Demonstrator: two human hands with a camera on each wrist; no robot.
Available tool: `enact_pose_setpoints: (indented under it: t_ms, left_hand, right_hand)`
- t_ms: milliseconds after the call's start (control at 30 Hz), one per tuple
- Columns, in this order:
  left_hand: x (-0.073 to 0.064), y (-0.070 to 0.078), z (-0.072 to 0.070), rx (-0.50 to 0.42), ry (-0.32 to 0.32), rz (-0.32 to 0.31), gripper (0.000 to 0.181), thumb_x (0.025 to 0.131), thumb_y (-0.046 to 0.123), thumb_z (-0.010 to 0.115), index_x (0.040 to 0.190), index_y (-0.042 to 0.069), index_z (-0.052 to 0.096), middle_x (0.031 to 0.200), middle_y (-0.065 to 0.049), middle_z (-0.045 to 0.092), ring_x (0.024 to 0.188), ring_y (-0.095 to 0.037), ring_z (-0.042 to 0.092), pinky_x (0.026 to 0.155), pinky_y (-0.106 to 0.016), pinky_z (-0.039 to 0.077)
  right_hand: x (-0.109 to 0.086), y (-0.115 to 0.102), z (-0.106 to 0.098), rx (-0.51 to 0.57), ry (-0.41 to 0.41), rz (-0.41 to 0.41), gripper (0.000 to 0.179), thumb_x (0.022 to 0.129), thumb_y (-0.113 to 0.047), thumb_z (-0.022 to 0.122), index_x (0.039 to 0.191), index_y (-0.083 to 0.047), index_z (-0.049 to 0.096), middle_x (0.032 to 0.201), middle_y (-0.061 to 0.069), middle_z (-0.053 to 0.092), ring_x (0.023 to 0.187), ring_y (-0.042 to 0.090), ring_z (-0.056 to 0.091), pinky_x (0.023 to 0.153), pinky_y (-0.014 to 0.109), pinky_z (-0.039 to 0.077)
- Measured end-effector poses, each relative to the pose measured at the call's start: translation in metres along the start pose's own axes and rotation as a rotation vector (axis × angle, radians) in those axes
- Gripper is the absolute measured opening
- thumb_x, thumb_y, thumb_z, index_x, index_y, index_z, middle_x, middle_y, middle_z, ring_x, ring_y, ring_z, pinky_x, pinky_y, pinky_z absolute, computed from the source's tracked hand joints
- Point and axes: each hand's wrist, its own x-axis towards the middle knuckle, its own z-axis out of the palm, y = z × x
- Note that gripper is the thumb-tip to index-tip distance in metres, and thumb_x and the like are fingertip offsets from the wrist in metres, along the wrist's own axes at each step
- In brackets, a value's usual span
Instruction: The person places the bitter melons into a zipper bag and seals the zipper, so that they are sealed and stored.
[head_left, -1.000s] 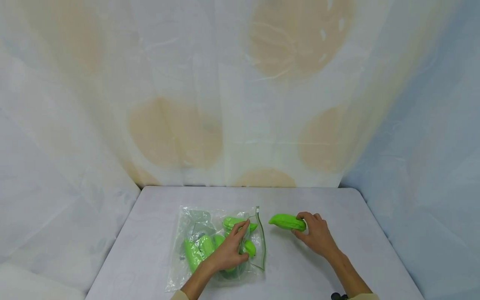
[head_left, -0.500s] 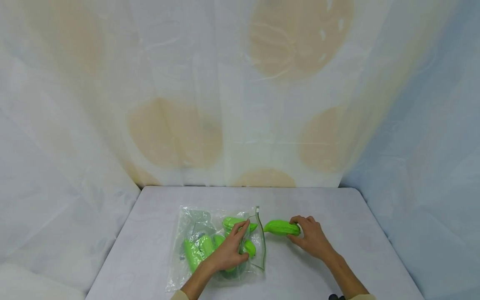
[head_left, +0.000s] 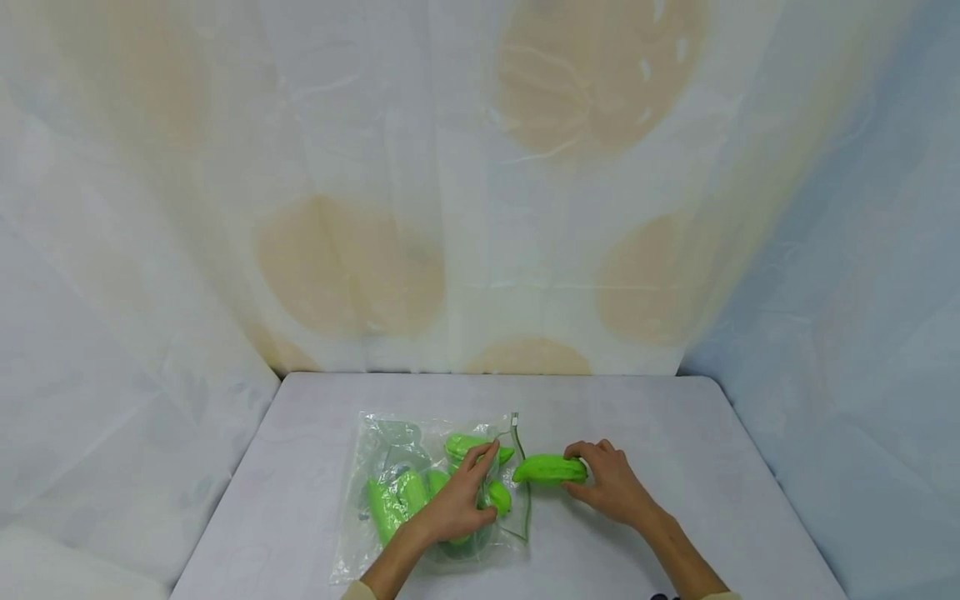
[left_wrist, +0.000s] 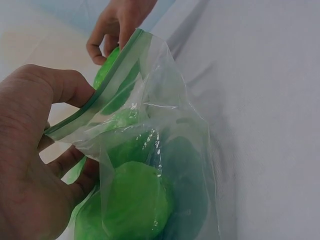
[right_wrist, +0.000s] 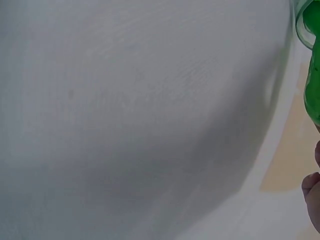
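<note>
My right hand [head_left: 611,483] grips the blunt end of a bright green, ridged bitter melon [head_left: 547,469], its pointed end turned left. That tip overlaps the green zip edge [head_left: 527,500] of a clear zip bag [head_left: 352,542]. Lying over the bag, my left hand [head_left: 457,504] holds its mouth apart, thumb and fingers spread at the zip edge in the left wrist view. Several green vegetables [head_left: 386,510] lie inside the bag, partly hidden by the left hand and plastic glare. Only the fingertips [right_wrist: 312,195] and part of the melon [right_wrist: 314,85] show in the right wrist view.
The bag lies on a white-covered table [head_left: 637,400], left of the middle. Pale plastic sheeting [head_left: 480,208] with tan round patches hangs behind the table, and more sheeting [head_left: 862,375] closes both sides.
The right hand has moved left and slightly nearer with the bitter melon, bringing its tip from right of the bag to over the zip edge. The left hand and bag have stayed put.
</note>
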Motion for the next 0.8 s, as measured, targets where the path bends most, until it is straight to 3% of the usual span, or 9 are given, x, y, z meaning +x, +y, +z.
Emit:
enact_pose_setpoints:
  t_ms: [367, 800]
  left_hand:
    - [0.0, -0.001, 0.002, -0.016, 0.0, 0.016, 0.106, 0.077, 0.011, 0.072, 0.164, 0.021, 0.01, 0.161, -0.002, 0.024, 0.128, -0.022, 0.047, 0.093, -0.032, 0.048]
    - [0.001, 0.002, 0.001, -0.035, 0.011, 0.03, 0.106, 0.077, 0.011, 0.073, 0.163, 0.019, 0.012, 0.16, -0.002, 0.025, 0.139, -0.027, 0.041, 0.105, -0.042, 0.045]
  right_hand:
    - [0.004, -0.011, 0.006, 0.006, -0.046, -0.011, 0.043, 0.079, -0.04, 0.085, 0.116, -0.03, 0.065, 0.111, -0.022, 0.064, 0.09, 0.006, 0.044, 0.079, 0.034, 0.033]
    - [0.008, -0.022, 0.016, -0.029, -0.001, -0.07, 0.046, 0.078, -0.04, 0.086, 0.119, -0.03, 0.066, 0.117, -0.016, 0.065, 0.096, 0.006, 0.046, 0.08, 0.035, 0.034]
